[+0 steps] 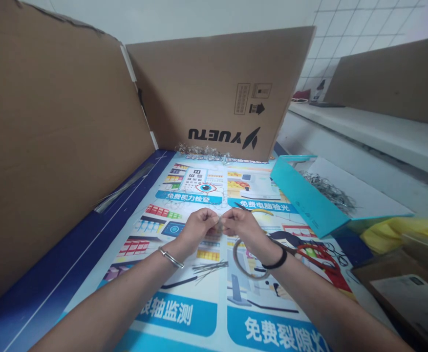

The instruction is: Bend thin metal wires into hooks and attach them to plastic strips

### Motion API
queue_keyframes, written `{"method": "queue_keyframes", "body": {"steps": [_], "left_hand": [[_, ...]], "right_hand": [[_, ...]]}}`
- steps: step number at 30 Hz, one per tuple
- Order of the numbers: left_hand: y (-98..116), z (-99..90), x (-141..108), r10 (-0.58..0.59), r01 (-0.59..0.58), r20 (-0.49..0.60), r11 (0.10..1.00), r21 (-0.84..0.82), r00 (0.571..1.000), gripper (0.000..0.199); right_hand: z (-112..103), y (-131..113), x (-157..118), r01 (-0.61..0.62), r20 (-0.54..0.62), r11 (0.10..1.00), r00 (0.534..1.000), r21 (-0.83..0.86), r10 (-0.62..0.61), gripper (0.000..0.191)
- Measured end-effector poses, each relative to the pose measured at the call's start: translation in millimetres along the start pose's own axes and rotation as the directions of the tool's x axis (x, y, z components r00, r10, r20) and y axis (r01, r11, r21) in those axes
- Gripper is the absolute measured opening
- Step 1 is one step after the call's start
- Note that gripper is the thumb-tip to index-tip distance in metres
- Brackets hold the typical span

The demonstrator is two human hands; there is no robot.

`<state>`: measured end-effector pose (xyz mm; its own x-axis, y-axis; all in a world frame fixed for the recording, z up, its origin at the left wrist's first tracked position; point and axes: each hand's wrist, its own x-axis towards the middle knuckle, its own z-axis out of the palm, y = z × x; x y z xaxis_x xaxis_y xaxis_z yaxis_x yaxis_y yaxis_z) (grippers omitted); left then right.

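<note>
My left hand [200,226], with a silver bangle at the wrist, and my right hand [240,226], with a black band, meet above the middle of the printed sheet [214,254]. Both are closed in a pinch, fingertips nearly touching. Whatever lies between them is too small to make out. Several thin wire pieces [210,268] lie on the sheet below my left hand. A roll of tape [236,259] rests flat under my right wrist.
Cardboard panels [214,98] stand at the back and left [53,137]. Tangled wire [203,150] lies along the back. An open turquoise box [309,200] at right holds more wire [327,193]. Red-handled scissors [318,259] lie beside my right forearm, near yellow material [400,232].
</note>
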<state>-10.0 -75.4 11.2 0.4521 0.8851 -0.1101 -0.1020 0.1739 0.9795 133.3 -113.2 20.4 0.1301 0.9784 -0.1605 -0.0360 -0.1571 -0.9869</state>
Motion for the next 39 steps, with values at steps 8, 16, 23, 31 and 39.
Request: {"method": "queue_keyframes", "body": {"steps": [8,16,23,31,39], "left_hand": [[-1,0.1,1,0.025,-0.025,-0.021,0.999,0.026,0.999,0.024],[-1,0.9,1,0.033,-0.032,-0.028,0.999,0.015,0.999,0.021],[-1,-3.5,3,0.048,-0.046,-0.017,0.993,0.106,0.999,0.020],[2,-15.9,12,0.117,-0.093,-0.034,0.906,0.412,0.993,0.011],[9,-23.5,12,0.127,-0.105,0.021,0.702,0.705,0.992,0.006]], "right_hand": [[1,0,0,0.000,0.013,1.000,1.000,-0.005,0.001,0.022],[1,0,-1,0.009,0.013,1.000,1.000,-0.028,-0.009,0.020],[-1,3,1,0.055,0.064,0.993,0.997,-0.102,-0.049,0.020],[-19,-16,0,0.219,0.221,0.880,0.966,-0.422,-0.134,0.022],[-57,-55,-10,0.354,0.319,0.521,0.934,-0.777,-0.160,0.020]]}}
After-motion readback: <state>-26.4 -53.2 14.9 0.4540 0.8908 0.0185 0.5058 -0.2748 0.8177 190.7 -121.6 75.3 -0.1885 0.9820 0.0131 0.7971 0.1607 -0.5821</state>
